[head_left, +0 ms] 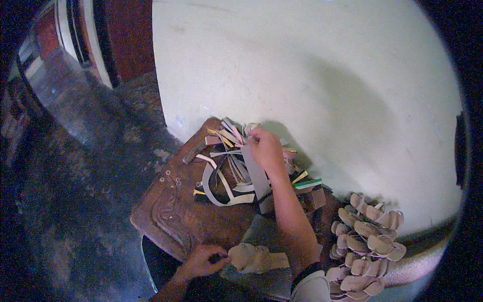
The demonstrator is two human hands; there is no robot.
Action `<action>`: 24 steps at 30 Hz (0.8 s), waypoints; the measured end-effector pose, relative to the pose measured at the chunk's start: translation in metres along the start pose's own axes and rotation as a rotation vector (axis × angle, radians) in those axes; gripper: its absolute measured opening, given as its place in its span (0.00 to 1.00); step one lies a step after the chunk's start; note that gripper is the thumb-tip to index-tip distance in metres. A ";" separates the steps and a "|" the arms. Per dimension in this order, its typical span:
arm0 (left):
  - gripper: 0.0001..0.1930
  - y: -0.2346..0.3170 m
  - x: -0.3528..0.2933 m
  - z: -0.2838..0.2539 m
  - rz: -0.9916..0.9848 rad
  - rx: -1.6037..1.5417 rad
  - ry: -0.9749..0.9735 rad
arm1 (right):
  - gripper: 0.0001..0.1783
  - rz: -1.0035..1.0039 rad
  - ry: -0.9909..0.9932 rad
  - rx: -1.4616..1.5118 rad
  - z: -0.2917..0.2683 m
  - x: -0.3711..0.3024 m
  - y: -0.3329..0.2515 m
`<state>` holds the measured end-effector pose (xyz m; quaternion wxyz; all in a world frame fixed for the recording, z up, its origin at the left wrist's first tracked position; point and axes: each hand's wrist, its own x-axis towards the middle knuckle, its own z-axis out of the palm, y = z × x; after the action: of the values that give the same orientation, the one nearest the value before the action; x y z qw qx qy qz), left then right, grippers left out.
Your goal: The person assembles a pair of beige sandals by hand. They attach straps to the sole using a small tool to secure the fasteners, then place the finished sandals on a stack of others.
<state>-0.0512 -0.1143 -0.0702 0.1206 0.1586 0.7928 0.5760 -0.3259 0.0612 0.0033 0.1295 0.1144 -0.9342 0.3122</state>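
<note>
Beside a pale wall point(282, 60), on a brown table point(206, 224), the right hand point(266, 151), fingers narrowed, hold unclear, seems to be picking among strips point(255, 171), calling for a clean pull, while the left hand point(204, 261) curls, grip uncertain, at a tan sandal's point(256, 259) edge.

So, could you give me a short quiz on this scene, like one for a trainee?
1. Multiple choice: which of these is nearest the left hand?
A) the pale wall
B) the tan sole-shaped piece
C) the small pale rings

2. True or false: the strips around the right hand come in several colours.

3. Short answer: on which side of the brown work surface is the heap of sandals?

Key: 1. B. 2. True; grey, yellow and green show. 3. The right side.
</note>
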 end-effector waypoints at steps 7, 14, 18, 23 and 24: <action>0.10 -0.009 0.000 -0.002 0.003 -0.067 -0.042 | 0.10 -0.061 -0.188 -0.091 0.033 0.040 0.010; 0.08 -0.004 0.003 -0.011 -0.017 -0.144 -0.102 | 0.11 0.012 -0.329 -0.375 0.071 0.050 -0.007; 0.08 -0.012 0.001 -0.007 -0.011 -0.131 -0.105 | 0.13 0.063 -0.308 -0.349 0.074 0.050 -0.005; 0.08 -0.013 0.002 -0.005 0.053 -0.140 -0.109 | 0.18 0.044 -0.184 0.034 0.050 0.044 0.005; 0.08 -0.014 0.003 -0.004 0.057 -0.148 -0.107 | 0.19 0.067 -0.166 0.132 0.046 0.046 0.011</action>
<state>-0.0566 -0.1206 -0.0828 0.1577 0.2023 0.7358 0.6268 -0.3807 0.0354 -0.0238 0.0335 0.1170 -0.9224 0.3666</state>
